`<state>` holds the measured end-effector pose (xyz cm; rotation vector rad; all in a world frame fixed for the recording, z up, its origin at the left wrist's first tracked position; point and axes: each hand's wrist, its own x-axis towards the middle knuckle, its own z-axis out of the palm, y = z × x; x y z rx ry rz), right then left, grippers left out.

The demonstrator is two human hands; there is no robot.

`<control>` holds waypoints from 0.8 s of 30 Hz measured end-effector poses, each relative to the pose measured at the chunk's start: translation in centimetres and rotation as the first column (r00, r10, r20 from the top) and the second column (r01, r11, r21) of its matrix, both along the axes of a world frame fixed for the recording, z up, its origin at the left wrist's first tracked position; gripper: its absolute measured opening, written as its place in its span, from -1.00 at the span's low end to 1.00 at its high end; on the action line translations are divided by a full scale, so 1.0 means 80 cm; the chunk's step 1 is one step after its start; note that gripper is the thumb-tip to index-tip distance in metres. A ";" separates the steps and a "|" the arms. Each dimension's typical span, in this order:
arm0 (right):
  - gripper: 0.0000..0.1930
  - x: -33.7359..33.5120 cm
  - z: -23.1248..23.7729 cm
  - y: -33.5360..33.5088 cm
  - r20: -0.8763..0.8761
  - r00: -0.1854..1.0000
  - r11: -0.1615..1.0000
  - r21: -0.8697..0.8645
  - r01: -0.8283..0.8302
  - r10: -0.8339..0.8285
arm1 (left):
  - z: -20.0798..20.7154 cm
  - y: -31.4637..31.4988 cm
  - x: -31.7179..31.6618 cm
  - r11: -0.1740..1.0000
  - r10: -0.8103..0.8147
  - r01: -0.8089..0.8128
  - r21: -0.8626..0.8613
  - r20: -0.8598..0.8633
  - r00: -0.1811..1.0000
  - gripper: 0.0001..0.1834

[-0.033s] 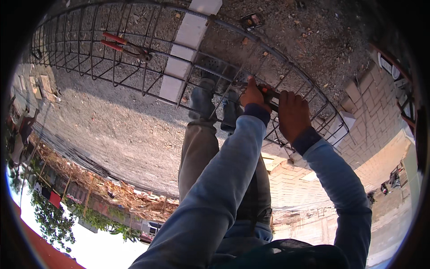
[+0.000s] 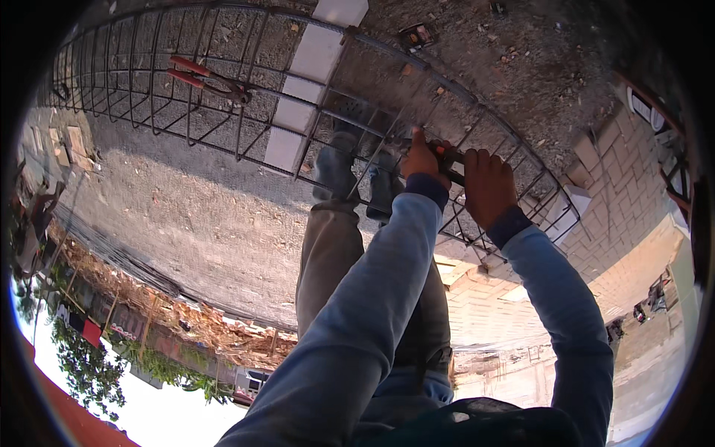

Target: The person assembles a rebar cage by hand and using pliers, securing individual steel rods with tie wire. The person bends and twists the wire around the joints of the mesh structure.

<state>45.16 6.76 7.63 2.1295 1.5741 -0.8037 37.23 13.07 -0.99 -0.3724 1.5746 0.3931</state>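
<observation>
A long cage of dark rebar [image 2: 288,97] stretches across the upper part of the view, in front of my legs. At its right part, my left hand [image 2: 421,160] is closed with the thumb pointing up; its fingers are hidden, so what it grips is unclear. Just to the right, my right hand [image 2: 488,186] is wrapped round the dark handles of a plier-like tool [image 2: 451,156] with an orange-red part. The tool's head is hidden near my left hand. Red-handled cutters [image 2: 208,79] lie across the bars farther left.
A pale block [image 2: 286,146] lies under the cage left of my boots [image 2: 335,170], and another pale block [image 2: 570,208] sits by its right end. Gravelly ground [image 2: 201,212] spreads to the left, with paving bricks [image 2: 622,175] to the right. A small dark object [image 2: 417,36] lies beyond the cage.
</observation>
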 end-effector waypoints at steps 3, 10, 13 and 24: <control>-0.69 0.030 -0.016 -0.005 -0.166 0.986 1.000 0.020 0.024 -0.020 | -0.005 0.002 0.001 0.999 0.031 -0.029 -0.046 0.037 0.999 -0.65; -0.65 -0.087 0.015 -0.031 -0.531 0.491 0.719 -0.431 0.545 -0.690 | 0.015 -0.002 -0.060 0.929 -0.359 0.362 -0.072 0.053 0.932 -0.61; -0.62 -0.182 0.002 -0.046 -0.490 0.325 0.522 -0.346 0.779 -0.809 | -0.003 0.000 -0.106 0.542 -0.840 0.840 -0.023 -0.024 0.542 -0.60; -0.86 -0.084 0.019 -0.027 0.044 -0.764 -0.082 -0.997 0.012 -0.643 | 0.029 0.012 -0.109 0.964 -0.213 0.265 -0.030 0.513 0.832 -0.70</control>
